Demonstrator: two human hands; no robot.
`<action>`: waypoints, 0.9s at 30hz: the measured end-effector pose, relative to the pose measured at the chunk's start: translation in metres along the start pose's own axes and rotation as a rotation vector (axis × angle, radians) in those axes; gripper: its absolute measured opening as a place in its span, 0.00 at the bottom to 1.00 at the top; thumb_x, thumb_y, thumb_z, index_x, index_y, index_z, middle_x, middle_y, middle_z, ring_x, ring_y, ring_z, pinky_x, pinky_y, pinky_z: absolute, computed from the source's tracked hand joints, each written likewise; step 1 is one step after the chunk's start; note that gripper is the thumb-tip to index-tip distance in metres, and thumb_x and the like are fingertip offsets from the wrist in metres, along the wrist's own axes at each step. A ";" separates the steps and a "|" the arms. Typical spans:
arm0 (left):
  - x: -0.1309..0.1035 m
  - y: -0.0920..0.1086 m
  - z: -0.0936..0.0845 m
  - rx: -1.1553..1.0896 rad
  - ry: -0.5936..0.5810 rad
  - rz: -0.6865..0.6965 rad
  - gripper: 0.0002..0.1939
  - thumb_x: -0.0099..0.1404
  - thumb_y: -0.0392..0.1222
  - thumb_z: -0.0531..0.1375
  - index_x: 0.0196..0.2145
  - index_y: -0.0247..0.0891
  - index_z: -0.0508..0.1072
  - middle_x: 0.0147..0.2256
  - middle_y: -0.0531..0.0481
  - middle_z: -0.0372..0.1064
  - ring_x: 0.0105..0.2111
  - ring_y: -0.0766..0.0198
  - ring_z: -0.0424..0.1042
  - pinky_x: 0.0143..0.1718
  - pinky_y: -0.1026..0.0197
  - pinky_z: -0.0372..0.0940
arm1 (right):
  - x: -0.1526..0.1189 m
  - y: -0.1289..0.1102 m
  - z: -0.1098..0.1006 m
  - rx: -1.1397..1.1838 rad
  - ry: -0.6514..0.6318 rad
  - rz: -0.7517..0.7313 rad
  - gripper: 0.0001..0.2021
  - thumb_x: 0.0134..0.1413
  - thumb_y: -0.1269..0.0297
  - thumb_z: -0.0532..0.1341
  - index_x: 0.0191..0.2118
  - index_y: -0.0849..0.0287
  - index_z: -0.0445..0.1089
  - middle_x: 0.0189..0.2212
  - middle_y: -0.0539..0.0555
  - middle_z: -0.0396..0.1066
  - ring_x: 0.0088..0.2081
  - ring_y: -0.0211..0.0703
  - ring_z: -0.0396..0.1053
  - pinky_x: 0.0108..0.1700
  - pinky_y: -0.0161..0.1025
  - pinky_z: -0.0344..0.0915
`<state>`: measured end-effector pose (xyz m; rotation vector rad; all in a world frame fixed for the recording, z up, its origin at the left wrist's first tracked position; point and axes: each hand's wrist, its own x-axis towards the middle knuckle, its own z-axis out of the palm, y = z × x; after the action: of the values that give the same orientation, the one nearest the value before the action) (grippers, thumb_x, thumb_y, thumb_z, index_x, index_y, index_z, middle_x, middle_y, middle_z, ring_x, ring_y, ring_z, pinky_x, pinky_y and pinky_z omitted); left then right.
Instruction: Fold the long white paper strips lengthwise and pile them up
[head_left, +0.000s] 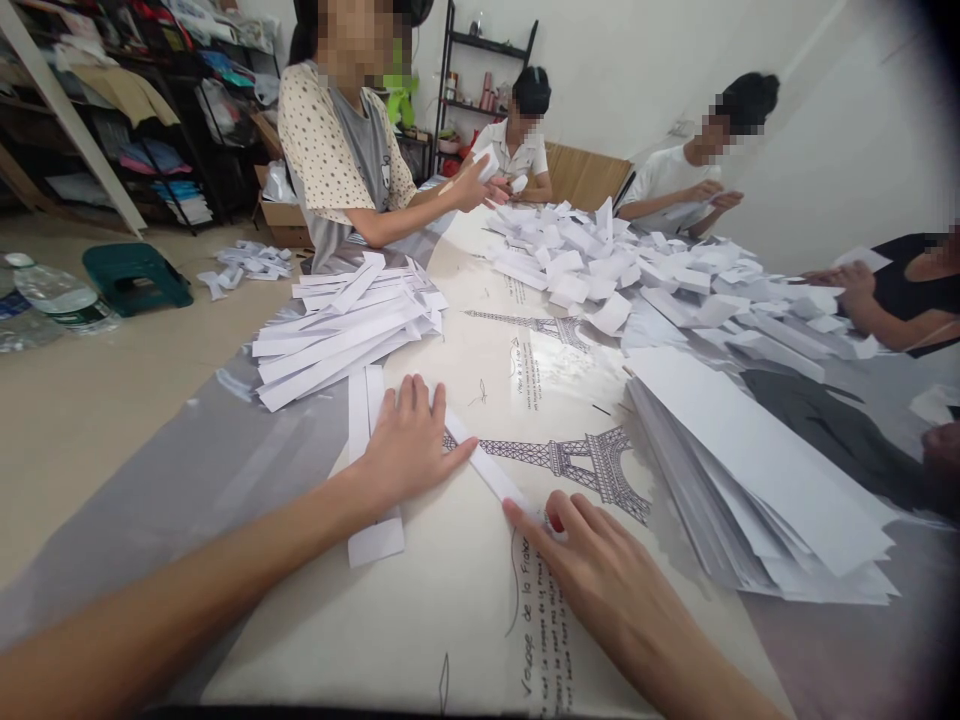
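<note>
My left hand (405, 445) lies flat, fingers spread, pressing a white paper strip (366, 400) and the upper end of a narrow folded paper strip (491, 470) against the tablecloth. The first strip runs upright beneath the hand and wrist. The folded one slants down to the right. At its lower end my right hand (589, 550) rests with fingers curled in and one digit stretched onto the paper. A small red thing (555, 522) shows between the curled fingers, mostly hidden; I cannot make out what it is.
A pile of paper strips (352, 325) lies at left, and a stack of larger white sheets (750, 470) at right. Folded paper pieces (600, 255) heap across the far table. Several people sit or stand around it handling paper. A green stool (139, 275) stands on the floor.
</note>
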<state>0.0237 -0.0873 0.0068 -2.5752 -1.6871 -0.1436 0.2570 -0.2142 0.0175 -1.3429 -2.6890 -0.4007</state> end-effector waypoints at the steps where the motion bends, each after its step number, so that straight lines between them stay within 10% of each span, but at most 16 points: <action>1: 0.000 0.000 0.001 -0.008 0.006 0.000 0.44 0.72 0.65 0.46 0.68 0.21 0.54 0.66 0.20 0.53 0.69 0.30 0.49 0.65 0.36 0.49 | -0.001 -0.001 -0.002 -0.026 0.006 -0.019 0.32 0.54 0.86 0.53 0.64 0.63 0.63 0.41 0.60 0.69 0.37 0.49 0.67 0.36 0.45 0.70; 13: 0.000 0.001 0.001 0.021 -0.009 -0.007 0.45 0.72 0.65 0.46 0.68 0.19 0.54 0.66 0.19 0.53 0.69 0.30 0.48 0.65 0.36 0.48 | -0.018 -0.015 -0.020 -0.109 0.014 -0.171 0.23 0.46 0.83 0.53 0.47 0.66 0.74 0.45 0.67 0.75 0.42 0.56 0.72 0.38 0.47 0.74; 17: -0.001 0.002 0.000 0.046 -0.028 -0.005 0.45 0.73 0.65 0.45 0.69 0.19 0.53 0.67 0.18 0.51 0.69 0.30 0.47 0.65 0.37 0.48 | 0.008 0.001 -0.020 0.171 -0.005 -0.063 0.15 0.58 0.81 0.51 0.38 0.61 0.73 0.34 0.59 0.72 0.31 0.45 0.69 0.31 0.42 0.70; 21: 0.000 0.001 0.000 0.032 -0.015 -0.009 0.45 0.72 0.65 0.45 0.68 0.19 0.53 0.67 0.18 0.52 0.69 0.30 0.48 0.65 0.37 0.49 | 0.046 0.012 -0.001 0.265 0.000 -0.024 0.18 0.69 0.74 0.47 0.57 0.62 0.67 0.36 0.55 0.70 0.28 0.38 0.66 0.26 0.36 0.63; 27: 0.001 0.001 0.000 0.045 -0.041 -0.008 0.44 0.73 0.64 0.46 0.69 0.21 0.53 0.67 0.20 0.51 0.70 0.31 0.47 0.65 0.36 0.47 | 0.052 0.009 0.022 0.133 0.015 -0.143 0.22 0.63 0.82 0.48 0.61 0.71 0.62 0.35 0.55 0.70 0.29 0.41 0.67 0.23 0.38 0.57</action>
<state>0.0247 -0.0869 0.0070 -2.5565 -1.6946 -0.0524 0.2336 -0.1631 0.0092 -1.1135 -2.7539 -0.2384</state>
